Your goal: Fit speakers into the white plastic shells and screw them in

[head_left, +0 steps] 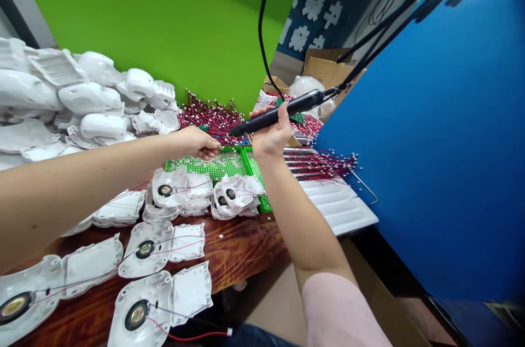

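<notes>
From my remote seat, I start at the far left with a heap of white plastic shells (82, 98) piled against the green wall, clear of the working area. Below it, opened white housings (143, 248) lie in rows on the wooden table (246, 243), their round speakers facing up and thin wires trailing across, apparently spread out so each stays separate and reachable. The left hand (197, 142) reaches over them, its fingers loosely curved at the edge of a green pegboard tray (209, 165); I cannot tell whether it is pinching anything small. Behind the tray sits a mound of red wire bundles (211, 120). The right hand (270, 133) is closed around a black electric screwdriver (305, 102), held above the trays with its tip just beside the left hand. Its cord runs upward, seemingly keeping the tool suspended within easy reach (no brand or label is legible from here). Further right, more red wires (320, 161) fan across a white ribbed panel (340, 204), beside a tall blue panel (422, 133).
</notes>
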